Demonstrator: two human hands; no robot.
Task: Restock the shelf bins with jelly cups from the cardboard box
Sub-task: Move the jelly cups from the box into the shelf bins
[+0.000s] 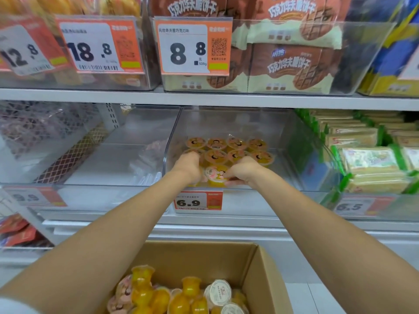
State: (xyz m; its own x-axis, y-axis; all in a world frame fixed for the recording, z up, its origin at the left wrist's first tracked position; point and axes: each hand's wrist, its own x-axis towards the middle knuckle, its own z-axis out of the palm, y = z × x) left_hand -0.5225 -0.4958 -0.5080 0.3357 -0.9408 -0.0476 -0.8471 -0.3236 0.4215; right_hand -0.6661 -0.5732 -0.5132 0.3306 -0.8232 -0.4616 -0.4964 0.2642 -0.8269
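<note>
Now both my hands inside clear plastic shelf bin (pixel 292 141), near front edge. Right hand (pixel 243 171) pinches yellow jelly cup with pale foil lid (pixel 215 176); left hand (pixel 189 165) just left of it, fingers hidden, grip unclear. Cup upright, between hands, just ahead of rows of orange-lidded cups (pixel 235 147).

Both bare arms reach straight out, wrists close together. The left hand (pixel 189 165) is knuckles-up, its fingers curled down out of sight. Just right of it, the right hand (pixel 243 172) pinches a jelly cup (pixel 215 175) between thumb and fingertips.
</note>
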